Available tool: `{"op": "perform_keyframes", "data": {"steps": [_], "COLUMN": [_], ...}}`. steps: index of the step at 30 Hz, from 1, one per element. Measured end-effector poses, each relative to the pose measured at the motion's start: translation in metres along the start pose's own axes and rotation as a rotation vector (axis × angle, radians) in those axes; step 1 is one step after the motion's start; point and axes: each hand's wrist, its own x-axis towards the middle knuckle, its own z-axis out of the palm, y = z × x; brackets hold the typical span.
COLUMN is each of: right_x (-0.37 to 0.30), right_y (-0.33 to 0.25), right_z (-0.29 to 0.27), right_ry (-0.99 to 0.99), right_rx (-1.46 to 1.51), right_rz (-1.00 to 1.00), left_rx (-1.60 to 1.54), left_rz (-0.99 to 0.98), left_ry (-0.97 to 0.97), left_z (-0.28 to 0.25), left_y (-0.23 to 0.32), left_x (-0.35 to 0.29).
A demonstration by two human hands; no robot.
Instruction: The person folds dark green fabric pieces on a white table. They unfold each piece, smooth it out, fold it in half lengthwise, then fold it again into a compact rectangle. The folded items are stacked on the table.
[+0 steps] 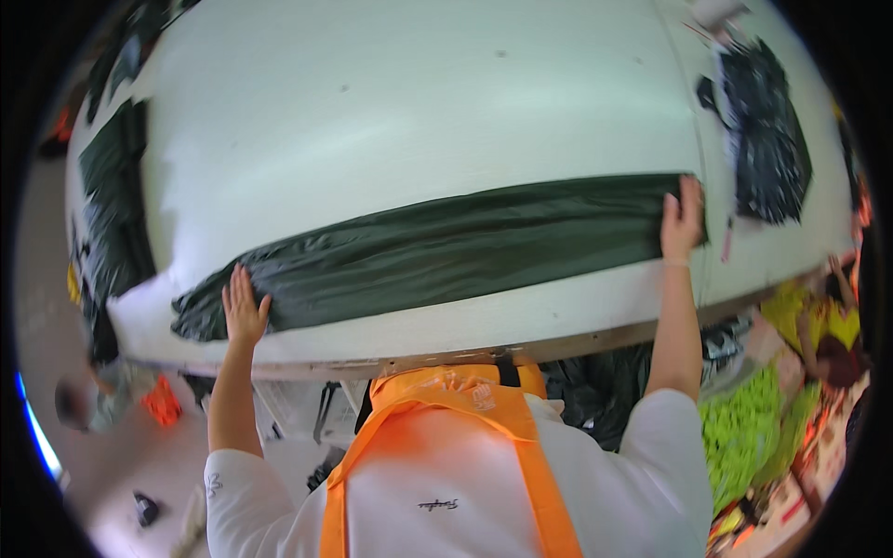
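Observation:
A long strip of folded dark green fabric (465, 244) lies across the near part of the white table (419, 112), with creases running along its length. My left hand (244, 309) rests flat on its left part, fingers stretched out, close to the bunched left end. At the far right end, my right hand (684, 221) lies on the cloth with its fingers extended. Both palms face down and neither grips the fabric.
Dark folded cloth (119, 195) hangs at the table's left edge. A stack of shiny black plastic-like pieces (767, 135) lies at the right. Bright green material (741, 432) is heaped below right, near another person in yellow (814, 321). Someone else (88, 402) is at lower left.

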Motion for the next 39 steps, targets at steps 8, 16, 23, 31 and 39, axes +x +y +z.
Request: {"op": "perform_keyframes", "data": {"steps": [8,16,23,31,39], "right_x": [-0.121,-0.047,0.113,-0.024,-0.232], "right_y": [-0.134,-0.095,-0.277,-0.705,-0.774], "right_z": [-0.013,0.024,-0.051,0.027,0.184], "right_ry": [0.045,0.337,0.689,0.03,-0.841], "right_rx": [0.54,1.095,0.993,0.682,0.329], "right_rz": [0.959,1.319,0.601,-0.705,-1.034], "left_rx": [-0.36,-0.453,-1.045,-2.791,-1.841], "left_rz": [0.374,0.348,0.387,-0.031,-0.708], "left_ry": [0.195,0.353,0.262,-0.054,-0.028], "left_z": [-0.062,-0.054,-0.053,-0.004,0.056], "left_y": [0.2,0.228,0.22,-0.131,-0.28], "left_x": [0.004,0.036,0.058,-0.066,-0.092]}}
